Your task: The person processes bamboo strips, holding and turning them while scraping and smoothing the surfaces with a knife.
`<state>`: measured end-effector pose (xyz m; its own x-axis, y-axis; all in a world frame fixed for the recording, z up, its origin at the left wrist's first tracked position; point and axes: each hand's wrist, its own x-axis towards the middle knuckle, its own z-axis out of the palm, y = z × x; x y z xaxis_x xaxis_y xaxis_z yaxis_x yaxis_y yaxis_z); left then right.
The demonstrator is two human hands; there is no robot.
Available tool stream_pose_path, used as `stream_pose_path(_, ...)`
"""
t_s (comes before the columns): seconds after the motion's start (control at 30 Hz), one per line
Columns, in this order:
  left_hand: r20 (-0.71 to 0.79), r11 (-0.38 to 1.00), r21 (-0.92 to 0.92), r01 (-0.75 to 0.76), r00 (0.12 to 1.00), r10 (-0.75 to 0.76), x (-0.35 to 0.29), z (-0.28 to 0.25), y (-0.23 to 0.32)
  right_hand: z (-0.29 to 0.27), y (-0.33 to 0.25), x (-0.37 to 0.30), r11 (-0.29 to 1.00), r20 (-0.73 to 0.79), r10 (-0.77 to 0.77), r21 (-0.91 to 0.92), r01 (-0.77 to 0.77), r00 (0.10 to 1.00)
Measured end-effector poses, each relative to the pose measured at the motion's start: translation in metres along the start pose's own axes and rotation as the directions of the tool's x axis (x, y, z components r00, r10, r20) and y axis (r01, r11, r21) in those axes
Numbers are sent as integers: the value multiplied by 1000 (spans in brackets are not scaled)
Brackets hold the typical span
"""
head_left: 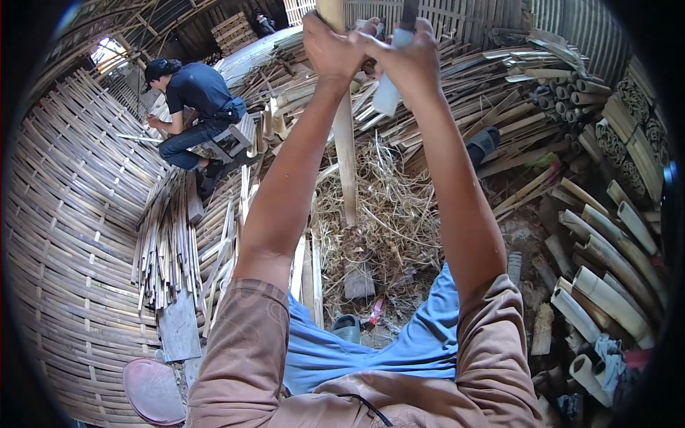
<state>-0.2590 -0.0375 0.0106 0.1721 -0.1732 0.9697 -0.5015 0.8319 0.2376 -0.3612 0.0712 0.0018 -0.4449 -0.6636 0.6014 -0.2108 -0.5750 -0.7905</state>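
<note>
We grip an upright bamboo pole (345, 143) in our clenched left hand (330, 46); its foot stands in the shavings (385, 207). Our right hand (407, 57) clasps a pale knife handle (389, 89), whose blade is cut off at the top edge. Split strips (168, 242) lie bundled at left.

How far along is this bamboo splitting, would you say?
Done: a heap of thin strips lies at the left, with shavings underfoot. In hand: the left hand steadies an upright bamboo pole while the right hand holds a blade near its top. Left: many whole culms wait stacked at the right, so plenty seems to remain.
</note>
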Motion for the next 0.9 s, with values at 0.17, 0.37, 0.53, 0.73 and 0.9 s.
stream_pose_path(0.17, -50, 995, -10, -103, 993, 103, -6, 5, 14, 15, 31, 39, 977, -39, -133, -176, 124, 990)
stream_pose_path(0.37, 28, 989, -108, 104, 994, -101, 2, -11, 23, -4, 57, 36, 878, -92, -76, -479, 23, 993)
stream_pose_path(0.53, -74, 974, -206, -94, 994, 81, 24, -49, -54, -21, 95, -70, 953, 136, 199, -256, -160, 970)
stream_pose_path(0.73, 233, 576, -717, 391, 914, -330, 33, -66, -84, -34, 121, -203, 862, 358, 444, 80, -500, 822)
stream_pose_path(0.9, 601, -122, -790, 600, 723, -341, 46, -76, -99, -37, 117, -265, 965, 287, 241, 34, -261, 927)
